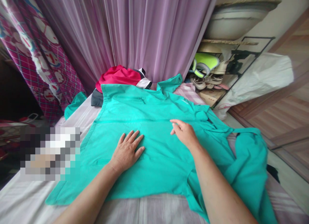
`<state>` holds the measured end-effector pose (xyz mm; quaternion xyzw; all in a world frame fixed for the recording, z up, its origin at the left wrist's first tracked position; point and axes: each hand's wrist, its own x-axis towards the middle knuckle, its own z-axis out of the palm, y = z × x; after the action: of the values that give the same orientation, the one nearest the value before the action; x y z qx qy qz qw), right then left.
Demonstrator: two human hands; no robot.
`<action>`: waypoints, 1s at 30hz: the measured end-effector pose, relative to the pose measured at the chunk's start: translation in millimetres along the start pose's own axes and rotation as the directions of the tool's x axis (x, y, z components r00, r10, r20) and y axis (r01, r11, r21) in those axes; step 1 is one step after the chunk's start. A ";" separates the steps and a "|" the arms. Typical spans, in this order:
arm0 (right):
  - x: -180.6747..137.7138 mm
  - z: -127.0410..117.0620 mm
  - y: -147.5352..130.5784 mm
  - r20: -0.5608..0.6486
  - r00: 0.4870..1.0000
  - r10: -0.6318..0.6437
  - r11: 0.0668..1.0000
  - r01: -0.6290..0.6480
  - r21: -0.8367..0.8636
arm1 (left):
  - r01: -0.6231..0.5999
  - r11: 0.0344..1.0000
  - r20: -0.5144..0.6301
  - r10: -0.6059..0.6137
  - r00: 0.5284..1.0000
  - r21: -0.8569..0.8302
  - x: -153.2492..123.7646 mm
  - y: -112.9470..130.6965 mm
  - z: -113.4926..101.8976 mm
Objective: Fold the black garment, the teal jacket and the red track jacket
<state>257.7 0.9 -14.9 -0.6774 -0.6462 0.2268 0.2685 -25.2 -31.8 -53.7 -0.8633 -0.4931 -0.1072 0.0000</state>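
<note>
L hand (pixel 126 150) flat, fingers spread, palm pressing down on teal shirt (pixel 154 146), which lies spread over bed (pixel 26 198) w/ pale striped sheet. R hand (pixel 183 132) loosely open, fingertips touching shirt just right of centre. Red garment (pixel 119 76) bunched behind collar. Shoe rack (pixel 217 75) at far right, by purple curtain (pixel 135 30).

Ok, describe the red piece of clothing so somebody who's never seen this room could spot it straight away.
Find the pale purple curtain behind the bed. At its foot, past the far edge of the teal shirt spread under both hands, sits a small clothes heap. The red garment tops it, the only red piece, above dark folded ones.
</note>
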 end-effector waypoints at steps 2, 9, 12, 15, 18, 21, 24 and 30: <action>1.3 0.0 2.3 -0.001 0.999 0.044 0.996 -0.044 -0.083 | 0.001 1.000 0.005 -0.001 1.000 -0.002 0.1 0.4 -0.8; 6.2 7.3 19.9 0.051 0.990 0.132 0.981 -0.123 -0.149 | 0.013 1.000 0.046 -0.013 0.999 -0.014 0.7 2.0 -3.7; 6.3 6.8 19.1 0.059 0.988 0.139 0.977 -0.128 -0.168 | 0.018 1.000 0.049 -0.017 0.999 -0.016 1.0 1.8 -3.9; 5.4 5.9 15.6 0.055 0.988 0.142 0.972 -0.129 -0.197 | 0.018 1.000 0.034 -0.017 0.999 -0.018 0.8 1.0 -2.9; 4.5 5.6 13.7 0.052 0.989 0.139 0.969 -0.124 -0.214 | 0.015 1.000 0.023 -0.014 1.000 -0.018 0.3 0.2 -1.1; 4.1 6.0 14.7 0.046 0.990 0.136 0.970 -0.124 -0.209 | 0.012 1.000 0.009 -0.012 1.000 -0.016 0.1 0.3 0.7; 4.7 6.9 17.9 0.051 0.990 0.131 0.976 -0.120 -0.184 | 0.009 1.000 -0.007 -0.009 1.000 -0.013 0.0 0.7 1.7; 7.7 8.1 25.3 0.058 0.991 0.118 0.986 -0.110 -0.122 | 0.013 1.000 -0.001 -0.013 1.000 -0.015 -0.2 0.8 1.6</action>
<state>271.9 8.6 -37.2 -0.7202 -0.6272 0.2249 0.1931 -24.3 -32.3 -55.3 -0.8600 -0.4980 -0.1115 -0.0066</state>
